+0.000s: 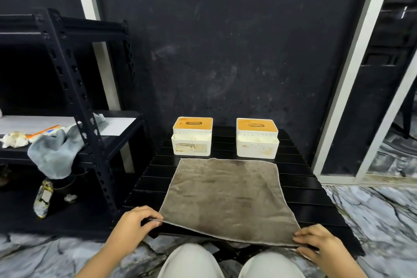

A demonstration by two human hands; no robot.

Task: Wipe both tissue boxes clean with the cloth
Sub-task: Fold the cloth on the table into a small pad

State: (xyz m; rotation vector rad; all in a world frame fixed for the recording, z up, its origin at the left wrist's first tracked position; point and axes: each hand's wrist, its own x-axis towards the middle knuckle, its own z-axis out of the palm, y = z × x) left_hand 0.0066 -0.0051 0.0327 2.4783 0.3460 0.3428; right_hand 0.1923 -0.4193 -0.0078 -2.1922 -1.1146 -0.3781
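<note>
Brown cloth (pixel 228 198) flat mid-frame on worktop (pixel 302 189) | left hand (pixel 133 221), right hand (pixel 316 244) pinching near corners | boxes (pixel 192 136) (pixel 257 137) behind, unwiped | bunch cloth first, steady box while wiping.

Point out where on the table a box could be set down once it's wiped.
The cloth covers most of the table; left hand and right hand pinch its near corners. Bare slats run down both sides of the cloth, wider on the right. A narrow gap separates the left box from the right box. The back edge is crowded.
</note>
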